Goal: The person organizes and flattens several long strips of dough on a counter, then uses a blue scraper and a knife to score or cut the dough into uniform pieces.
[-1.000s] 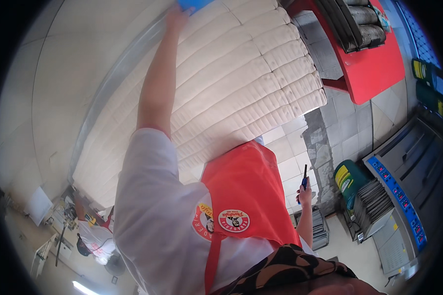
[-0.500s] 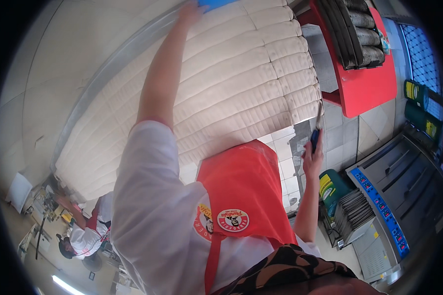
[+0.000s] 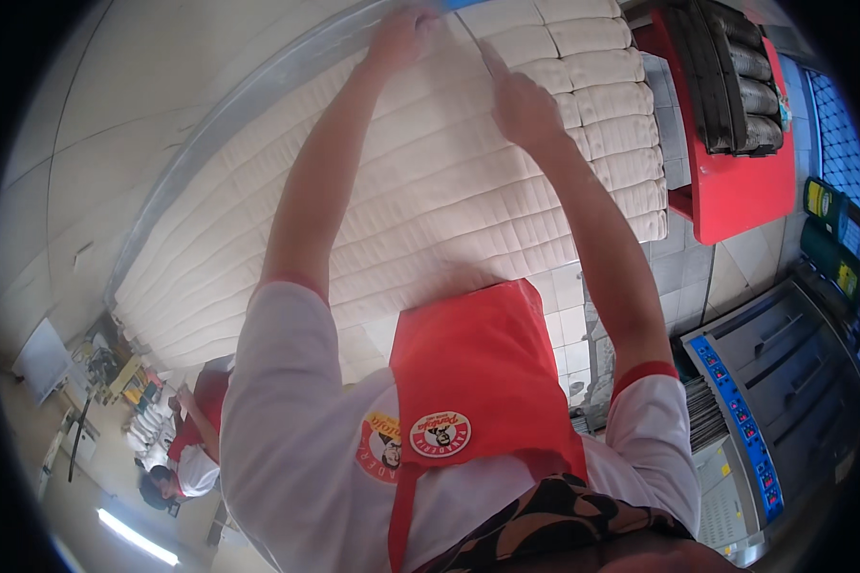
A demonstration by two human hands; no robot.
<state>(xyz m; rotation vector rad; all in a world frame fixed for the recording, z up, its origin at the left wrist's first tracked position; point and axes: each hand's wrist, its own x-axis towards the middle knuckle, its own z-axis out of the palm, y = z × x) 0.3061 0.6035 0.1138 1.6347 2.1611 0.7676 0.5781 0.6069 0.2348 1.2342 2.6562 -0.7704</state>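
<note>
Long, pale rolls of dough (image 3: 449, 181) lie side by side in rows over the table, with crosswise cuts at their right end. My right hand (image 3: 527, 107) is closed round a knife, its fingers wrapped over the handle. The narrow blade (image 3: 474, 40) points up and left above the far rows. At the table's far edge my left hand (image 3: 404, 38) has its fingers curled, slightly blurred, at a blue flat piece (image 3: 465, 5), which is mostly cut off by the picture's top.
A metal rim (image 3: 210, 129) borders the table's far side. On the right, dark ridged baking pans (image 3: 736, 86) sit on a red table (image 3: 743, 196). A steel machine with a blue control panel (image 3: 736, 420) stands lower right. Another person (image 3: 193, 458) works at the lower left.
My right hand has swung up from beside the table's near right corner to over the far rows, bringing the knife. My left hand stays by the blue piece. The view has shifted slightly.
</note>
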